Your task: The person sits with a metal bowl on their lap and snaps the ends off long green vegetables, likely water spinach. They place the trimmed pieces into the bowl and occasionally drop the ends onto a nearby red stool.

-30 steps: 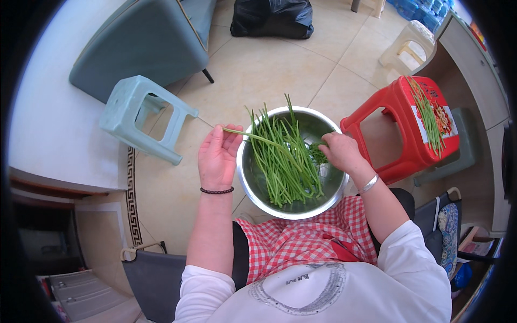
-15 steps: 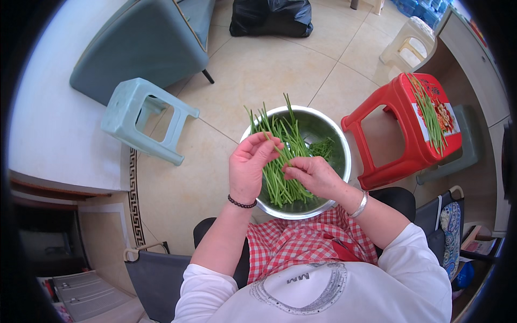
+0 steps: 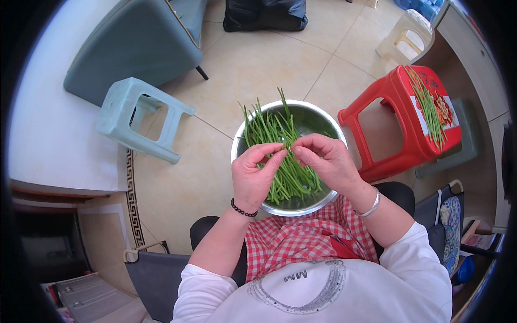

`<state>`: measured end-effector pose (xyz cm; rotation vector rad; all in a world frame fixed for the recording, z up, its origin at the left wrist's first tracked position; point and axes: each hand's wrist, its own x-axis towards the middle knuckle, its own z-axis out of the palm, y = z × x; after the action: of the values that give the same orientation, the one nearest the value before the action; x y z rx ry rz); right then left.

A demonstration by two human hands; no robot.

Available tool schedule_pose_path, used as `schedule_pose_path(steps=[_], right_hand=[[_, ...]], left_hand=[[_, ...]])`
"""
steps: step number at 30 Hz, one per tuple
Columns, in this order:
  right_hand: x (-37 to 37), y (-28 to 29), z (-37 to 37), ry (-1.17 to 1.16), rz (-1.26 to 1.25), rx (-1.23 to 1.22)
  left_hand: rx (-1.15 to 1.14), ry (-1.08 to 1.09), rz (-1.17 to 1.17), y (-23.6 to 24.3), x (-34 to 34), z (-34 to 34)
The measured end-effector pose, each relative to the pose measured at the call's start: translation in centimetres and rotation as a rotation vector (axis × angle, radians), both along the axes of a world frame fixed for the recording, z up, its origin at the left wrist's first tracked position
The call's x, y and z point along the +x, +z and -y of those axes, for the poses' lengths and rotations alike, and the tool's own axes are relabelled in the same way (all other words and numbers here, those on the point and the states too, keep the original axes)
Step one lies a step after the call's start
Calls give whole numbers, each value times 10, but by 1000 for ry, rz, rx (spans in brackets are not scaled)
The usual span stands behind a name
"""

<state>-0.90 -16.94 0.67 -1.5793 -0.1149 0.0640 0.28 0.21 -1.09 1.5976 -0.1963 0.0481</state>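
Note:
Long thin green vegetable stems [image 3: 288, 180] lie in a heap in a wide metal bowl [image 3: 344, 141], some with their ends sticking up past its far rim. Over the heap, my left hand [image 3: 256, 175] is closed in a pinch on a green stem, of which only a small end shows at the fingertips. My right hand [image 3: 326, 161] is pinched too, its fingertips a small gap from the left ones. Whatever lies between the right fingers is too small to make out. The bowl's right part is largely hidden by my right hand.
To the right, a red stool [image 3: 379, 126] bears a row of green stems [image 3: 429, 110]. A pale blue stool [image 3: 142, 118] stands at left by a blue-grey armchair [image 3: 134, 54]. A black plastic bag [image 3: 264, 15] and a cream stool [image 3: 406, 36] are farther off.
My right hand has moved up and turned, coming level with the left. The left hand has lowered slightly. The longer stem piece that ran between the hands no longer shows.

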Motion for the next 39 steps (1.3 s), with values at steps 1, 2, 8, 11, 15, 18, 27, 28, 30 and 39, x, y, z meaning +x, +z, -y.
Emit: schedule_pose_path(steps=[1,2,8,11,15,18,27,28,30,39], right_hand=[[-1,-1,-1,-18,29,9],[-1,-2,0,-32,50,-12],[0,2,5,-52,165,-178],[0,5,5,-57,201,-254],[-1,3,7,-50,251,-352],[-1,4,8,-28,251,-404],[3,-1,12,108,-130,-169],[4,-5,13,122,-151,-159],[7,-12,17,122,-117,-366],[4,-25,3,257,-96,-102]], left_hand=[[40,-1,41,-1,0,1],[80,-1,83,-2,0,2],[322,10,363,0,1,3],[428,37,548,0,4,4],[519,68,652,2,2,6],[573,65,700,3,2,5],[438,-3,652,6,3,5],[351,-4,517,6,2,4],[177,-5,246,4,0,1],[-657,25,-282,-7,24,-22]])
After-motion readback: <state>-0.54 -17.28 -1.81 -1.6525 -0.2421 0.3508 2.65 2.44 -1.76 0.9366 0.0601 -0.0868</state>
